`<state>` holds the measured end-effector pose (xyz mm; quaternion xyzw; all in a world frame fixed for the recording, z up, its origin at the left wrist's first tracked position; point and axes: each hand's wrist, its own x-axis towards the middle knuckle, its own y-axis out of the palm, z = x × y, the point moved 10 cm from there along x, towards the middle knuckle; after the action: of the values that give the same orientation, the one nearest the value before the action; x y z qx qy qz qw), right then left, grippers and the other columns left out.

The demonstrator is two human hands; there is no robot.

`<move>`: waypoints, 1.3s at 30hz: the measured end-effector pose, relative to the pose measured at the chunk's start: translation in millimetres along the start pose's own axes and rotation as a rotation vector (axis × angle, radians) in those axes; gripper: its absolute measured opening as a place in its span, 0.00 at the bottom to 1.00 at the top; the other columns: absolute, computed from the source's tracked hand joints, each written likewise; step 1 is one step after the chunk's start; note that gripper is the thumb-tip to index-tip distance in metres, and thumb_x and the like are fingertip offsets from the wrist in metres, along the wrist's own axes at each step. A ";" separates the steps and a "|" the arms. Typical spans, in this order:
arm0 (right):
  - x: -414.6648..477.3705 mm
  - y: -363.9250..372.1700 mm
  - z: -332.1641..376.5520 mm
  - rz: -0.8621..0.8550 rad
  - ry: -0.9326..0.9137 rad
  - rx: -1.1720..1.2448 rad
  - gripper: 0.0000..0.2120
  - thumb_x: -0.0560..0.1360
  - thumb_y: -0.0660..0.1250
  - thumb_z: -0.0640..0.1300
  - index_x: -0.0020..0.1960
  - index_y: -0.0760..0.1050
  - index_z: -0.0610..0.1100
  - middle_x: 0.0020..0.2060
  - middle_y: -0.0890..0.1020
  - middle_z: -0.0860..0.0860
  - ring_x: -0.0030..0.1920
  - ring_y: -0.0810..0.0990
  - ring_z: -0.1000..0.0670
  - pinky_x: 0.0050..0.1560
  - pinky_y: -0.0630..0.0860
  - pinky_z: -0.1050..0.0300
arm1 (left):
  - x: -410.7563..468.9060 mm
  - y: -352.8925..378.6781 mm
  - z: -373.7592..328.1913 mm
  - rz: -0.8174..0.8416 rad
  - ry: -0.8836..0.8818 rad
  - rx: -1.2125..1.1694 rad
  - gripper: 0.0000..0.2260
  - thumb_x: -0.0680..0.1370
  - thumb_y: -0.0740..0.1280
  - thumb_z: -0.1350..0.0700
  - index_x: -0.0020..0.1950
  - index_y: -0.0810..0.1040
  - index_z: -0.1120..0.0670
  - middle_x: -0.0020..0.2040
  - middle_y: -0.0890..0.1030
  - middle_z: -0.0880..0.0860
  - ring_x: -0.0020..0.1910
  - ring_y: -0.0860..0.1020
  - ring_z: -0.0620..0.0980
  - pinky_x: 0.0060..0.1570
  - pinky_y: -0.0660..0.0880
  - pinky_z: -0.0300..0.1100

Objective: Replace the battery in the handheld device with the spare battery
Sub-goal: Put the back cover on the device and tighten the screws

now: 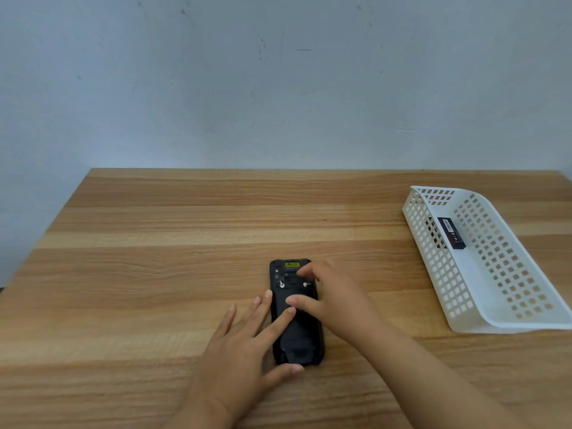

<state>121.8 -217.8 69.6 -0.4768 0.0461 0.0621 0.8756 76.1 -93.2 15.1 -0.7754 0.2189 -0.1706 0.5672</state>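
Observation:
A black handheld device (297, 332) lies face down on the wooden table (154, 243), its back cover on, two small silver latches and a yellow label near its far end. My left hand (247, 345) rests flat on the device's left side, forefinger on the back cover and thumb at the near end. My right hand (331, 295) lies over its right side, thumb on the cover and fingertips near the right latch. Neither hand grips anything. A black spare battery (451, 233) lies inside the white basket (433, 267) at the right.
The white perforated plastic basket stands along the table's right side, angled toward the near right corner. A pale wall rises behind the table's far edge. Bare wood stretches left of and beyond the device.

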 end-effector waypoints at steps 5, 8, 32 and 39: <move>2.5 10.1 11.9 0.083 -0.041 -0.134 0.23 0.74 0.62 0.59 0.68 0.66 0.57 0.58 0.69 0.53 0.61 0.67 0.52 0.63 0.68 0.56 | 0.5 -0.5 -0.5 0.005 0.001 0.017 0.33 0.75 0.47 0.28 0.76 0.54 0.43 0.71 0.67 0.55 0.67 0.68 0.50 0.65 0.53 0.45; 1.4 9.5 11.3 0.083 -0.027 -0.183 0.22 0.74 0.61 0.59 0.68 0.66 0.59 0.58 0.68 0.52 0.60 0.68 0.51 0.62 0.68 0.55 | -0.3 -0.5 -0.1 0.004 0.001 0.018 0.33 0.75 0.47 0.28 0.76 0.53 0.42 0.71 0.67 0.55 0.67 0.68 0.49 0.65 0.53 0.45; -1.5 16.3 48.8 -0.032 0.032 -0.295 0.11 0.75 0.64 0.49 0.55 0.75 0.44 0.58 0.71 0.48 0.63 0.66 0.47 0.69 0.57 0.52 | 0.7 -0.4 0.4 0.019 -0.024 -0.038 0.32 0.75 0.44 0.28 0.71 0.64 0.44 0.70 0.69 0.54 0.68 0.67 0.48 0.64 0.53 0.42; -2.1 16.0 50.2 -0.054 0.061 -0.297 0.12 0.77 0.61 0.47 0.58 0.73 0.44 0.59 0.71 0.47 0.64 0.66 0.47 0.70 0.56 0.53 | 0.9 1.3 1.6 0.029 -0.016 -0.039 0.34 0.76 0.43 0.29 0.68 0.72 0.48 0.69 0.71 0.54 0.68 0.67 0.50 0.63 0.57 0.45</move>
<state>118.4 -167.1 83.8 -0.6037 0.0502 0.0302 0.7951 77.5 -92.7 13.4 -0.7845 0.2288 -0.1518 0.5561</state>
